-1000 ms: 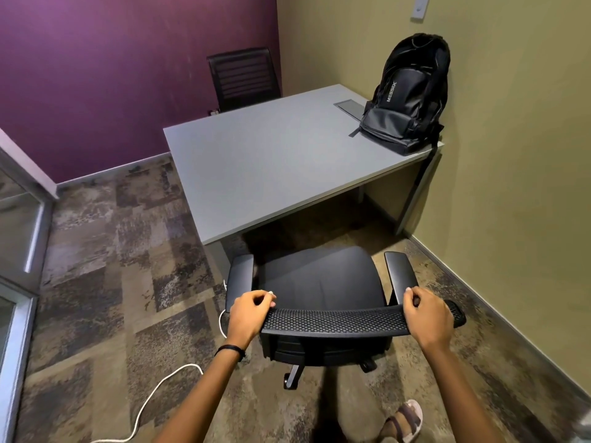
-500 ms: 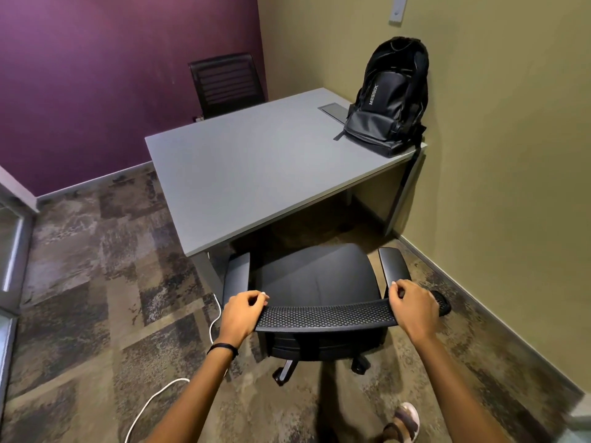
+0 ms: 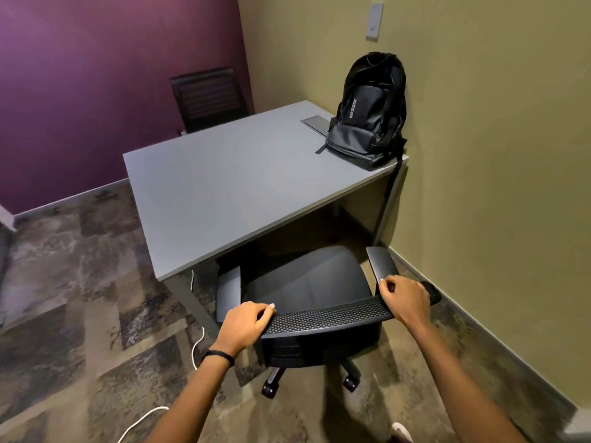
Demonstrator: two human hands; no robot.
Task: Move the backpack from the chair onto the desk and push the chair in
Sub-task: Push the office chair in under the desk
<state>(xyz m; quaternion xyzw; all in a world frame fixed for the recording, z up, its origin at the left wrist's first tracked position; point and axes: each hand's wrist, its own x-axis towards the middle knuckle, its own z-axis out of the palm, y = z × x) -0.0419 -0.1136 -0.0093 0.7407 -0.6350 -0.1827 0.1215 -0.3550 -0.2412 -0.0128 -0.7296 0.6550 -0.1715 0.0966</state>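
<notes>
left hand [image 3: 244,324]: you've got it wrapped over the left end of the chair's mesh backrest top, fingers curled down the front edge, thumb side toward you, so it's closed around that bar

right hand [image 3: 405,300]: same deal on the right end of the backrest, fingers folded over the top rail, just behind the right armrest [image 3: 382,263]

chair [image 3: 307,282]: black, right in front of you, its seat front just starting to slip under the desk's near edge; most of the seat sits out in the open, nothing on it

backpack [image 3: 371,113]: black, standing upright on the far right corner of the desk, leaning on the olive wall, well apart from both your hands

desk [image 3: 230,187]: grey top, bare apart from the backpack and a small flat grey panel [image 3: 316,123] just left of the bag

left armrest [image 3: 228,290]: sits right beside the desk's near-left leg, looks tight there

right side: open floor between the chair and the wall

white cable [image 3: 196,346]: lies on the carpet left of the chair base, near your left wrist

casters [image 3: 270,390]: two show under the seat, on the carpet

second chair [image 3: 208,97]: dark, at the far side of the desk against the purple wall
</notes>
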